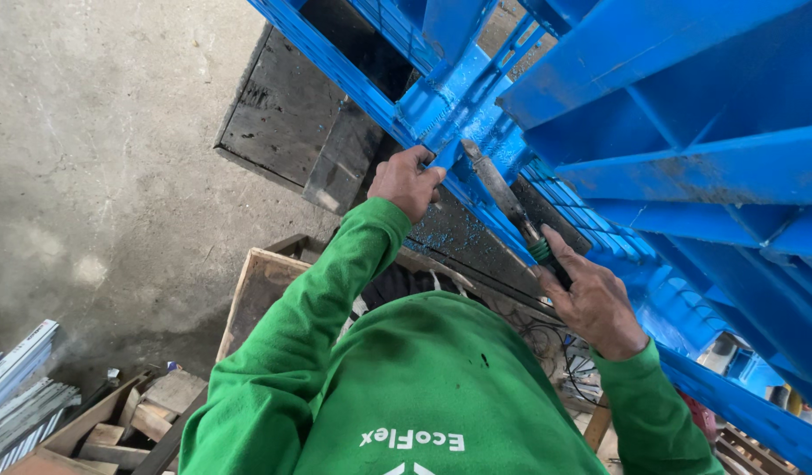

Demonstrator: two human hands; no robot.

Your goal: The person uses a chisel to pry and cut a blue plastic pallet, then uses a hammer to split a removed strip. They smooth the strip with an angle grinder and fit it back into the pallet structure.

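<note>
My left hand point(407, 180) grips the edge of a blue painted metal frame point(687, 105) that fills the upper right. My right hand point(597, 306) is shut on the green-and-black grip of a long, worn metal tool point(502, 198). The tool's shaft slants up and left, and its tip rests against the blue frame just right of my left hand. Flecks of blue paint lie on the dark surface below the two hands. Both my arms are in green sleeves.
Dark wooden boards point(291, 114) lie under the frame on a grey concrete floor point(98, 158). An open wooden box point(261, 281) sits beneath my arms. A crate of wood scraps point(133, 422) and a stack of pale metal strips point(23, 378) are at the lower left.
</note>
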